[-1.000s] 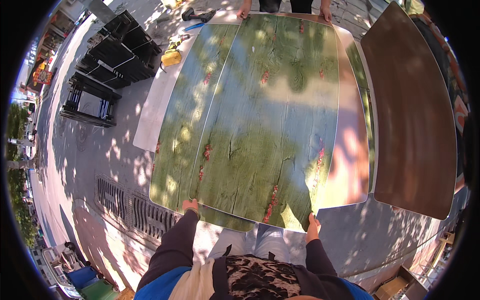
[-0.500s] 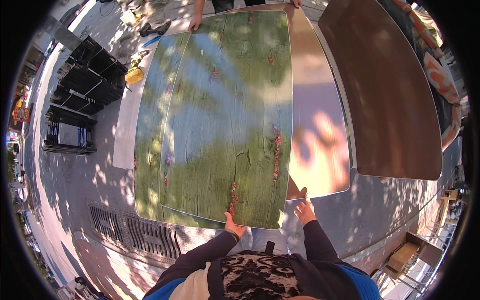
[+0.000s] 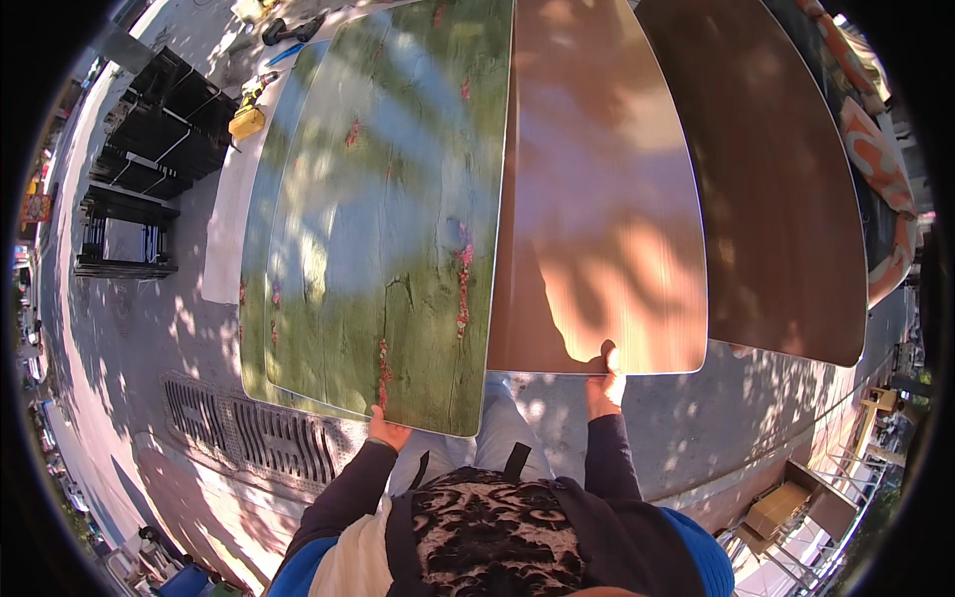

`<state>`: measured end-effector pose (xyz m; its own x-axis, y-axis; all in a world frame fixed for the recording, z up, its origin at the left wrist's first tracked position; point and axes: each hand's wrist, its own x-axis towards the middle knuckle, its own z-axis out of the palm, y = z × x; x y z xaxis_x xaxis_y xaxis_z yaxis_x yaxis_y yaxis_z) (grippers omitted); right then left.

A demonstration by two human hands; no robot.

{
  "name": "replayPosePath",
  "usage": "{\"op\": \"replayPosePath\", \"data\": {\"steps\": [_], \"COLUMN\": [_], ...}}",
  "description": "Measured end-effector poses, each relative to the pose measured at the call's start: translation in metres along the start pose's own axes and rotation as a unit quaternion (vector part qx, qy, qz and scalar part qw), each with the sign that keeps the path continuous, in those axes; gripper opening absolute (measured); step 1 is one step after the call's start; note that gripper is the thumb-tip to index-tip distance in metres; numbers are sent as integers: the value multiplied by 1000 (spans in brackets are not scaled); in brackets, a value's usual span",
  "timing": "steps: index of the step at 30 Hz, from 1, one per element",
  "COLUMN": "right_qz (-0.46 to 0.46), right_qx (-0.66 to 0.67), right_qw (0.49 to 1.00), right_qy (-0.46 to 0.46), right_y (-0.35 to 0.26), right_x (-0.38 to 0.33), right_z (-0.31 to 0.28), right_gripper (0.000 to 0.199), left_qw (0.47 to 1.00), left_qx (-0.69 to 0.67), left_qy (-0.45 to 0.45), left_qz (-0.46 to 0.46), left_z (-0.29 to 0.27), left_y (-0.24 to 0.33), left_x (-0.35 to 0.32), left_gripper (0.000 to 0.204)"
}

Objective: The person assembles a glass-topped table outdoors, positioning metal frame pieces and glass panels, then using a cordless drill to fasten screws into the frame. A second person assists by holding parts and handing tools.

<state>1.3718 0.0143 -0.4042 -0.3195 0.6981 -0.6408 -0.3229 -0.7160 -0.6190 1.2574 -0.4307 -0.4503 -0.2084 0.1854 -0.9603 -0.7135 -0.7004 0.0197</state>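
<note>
A large green-and-blue wood-grain tabletop panel with small red flowers lies tilted before me, partly over a similar panel whose margin shows at its left. My left hand grips its near edge, thumb on top and fingers hidden below. To its right is a brown wood-grain panel, partly covered by the green one. My right hand holds this panel's near edge, thumb on the upper face and fingers underneath. Farther right lies a darker brown panel, with neither hand on it.
Stacked black metal frames stand on the pavement at the left. A yellow power drill and a dark power tool lie beyond the panels' left side. A drain grate is set in the ground; a cardboard box sits at lower right.
The flowered panel has shifted left and the brown panel right, showing more of its surface. My right hand has closed on the brown panel's edge. The other person's hands have left view.
</note>
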Motion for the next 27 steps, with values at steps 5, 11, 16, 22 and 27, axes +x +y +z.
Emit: {"op": "replayPosePath", "data": {"steps": [5,11,16,22,27], "right_qz": [-80,-205,-304,-459,-480], "right_qx": [-46,-147,-198,-298,-392], "right_qw": [995,968,932,837,785], "right_qy": [-33,17,4,9,4], "right_y": [-45,-93,-140,-144,-128], "right_x": [-13,-93,-130,-171,-193], "right_z": [0,72,81,121,126], "right_gripper": [38,27,27,19,23], "left_qw": [1000,999,995,991,978], "left_qx": [7,-24,24,23,126], "left_qy": [4,18,-61,58,131], "left_qz": [2,42,79,118,105], "left_z": [11,-29,-31,-37,-36], "left_y": [0,31,64,67,46], "left_x": [-10,1,10,58,97], "left_gripper": [56,53,57,61,64]}}
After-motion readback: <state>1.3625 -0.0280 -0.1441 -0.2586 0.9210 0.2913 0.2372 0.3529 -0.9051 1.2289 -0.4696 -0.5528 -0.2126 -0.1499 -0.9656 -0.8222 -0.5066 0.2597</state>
